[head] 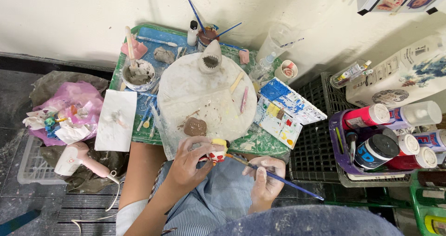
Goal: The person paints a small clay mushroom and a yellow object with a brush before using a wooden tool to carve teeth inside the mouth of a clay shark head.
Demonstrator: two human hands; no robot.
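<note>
Head view: we cradle the small figurine (216, 151) in our left hand (188, 164) grip, steadying it for the paintbrush (274, 176) pinched in our right hand (265, 180).

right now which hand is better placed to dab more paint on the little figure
Right, probably. The right hand grips the long blue-handled paintbrush, whose tip points at the small red, white and yellow clay figurine. The left hand is wrapped around that figurine, steadying it.

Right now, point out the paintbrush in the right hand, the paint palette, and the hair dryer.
paintbrush (278, 179), head view, middle of the blue handle.
paint palette (284, 106), head view, centre of the paint wells.
hair dryer (74, 159), head view, pink body.
</note>
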